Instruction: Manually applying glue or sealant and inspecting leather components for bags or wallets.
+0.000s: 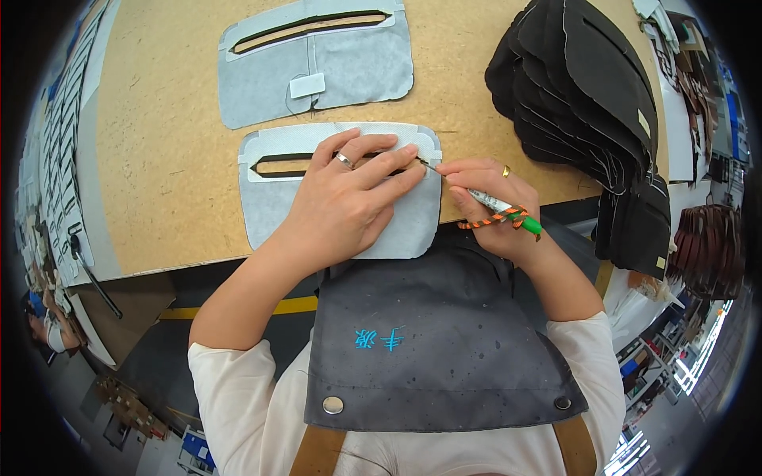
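A pale grey fabric panel [275, 213] with a dark-edged slot [279, 164] lies at the table's front edge. My left hand [353, 190] rests on it with fingers spread over the slot. My right hand [496, 202] grips a slim tool [516, 219] with a white barrel, green end and orange-black cord, its thin metal tip at the slot's right end, beside my left fingertips. A similar grey panel [357, 71] lies above, with a small white piece [306, 86] on it.
The tan table [155, 182] carries a stack of dark panels [595, 71] at right, overhanging the front edge, and layered strips [63, 159] with a black rod [95, 278] at left. Brown pieces [702, 254] hang at far right. A person [55, 329] is at far left.
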The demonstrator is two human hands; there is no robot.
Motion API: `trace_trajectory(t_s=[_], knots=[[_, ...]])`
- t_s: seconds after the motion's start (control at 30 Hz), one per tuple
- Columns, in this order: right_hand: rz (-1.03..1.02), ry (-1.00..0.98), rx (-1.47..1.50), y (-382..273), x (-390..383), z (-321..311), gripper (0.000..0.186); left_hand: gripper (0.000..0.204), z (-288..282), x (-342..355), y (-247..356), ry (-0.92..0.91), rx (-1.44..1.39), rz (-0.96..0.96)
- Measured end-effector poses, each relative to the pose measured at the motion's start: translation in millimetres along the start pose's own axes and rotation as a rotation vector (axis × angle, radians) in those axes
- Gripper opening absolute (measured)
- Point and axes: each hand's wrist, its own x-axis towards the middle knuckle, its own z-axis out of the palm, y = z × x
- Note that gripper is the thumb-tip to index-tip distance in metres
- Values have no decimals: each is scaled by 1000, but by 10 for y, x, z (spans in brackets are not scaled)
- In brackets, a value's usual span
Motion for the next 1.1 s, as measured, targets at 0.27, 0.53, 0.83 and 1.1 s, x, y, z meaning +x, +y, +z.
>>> trace_trajectory(t_s=[0.27, 0.53, 0.83, 1.1], knots=[[238, 24, 115, -13, 15, -23, 8, 50, -5, -1, 11, -6, -14, -14], [486, 131, 384, -12, 6, -29, 8, 46, 31, -22, 10, 9, 0, -26], [255, 55, 172, 27, -40, -22, 5, 49, -39, 38, 75, -68, 109, -33], [395, 102, 224, 10, -74, 1, 5, 35, -88, 27, -25, 79, -465, -298]])
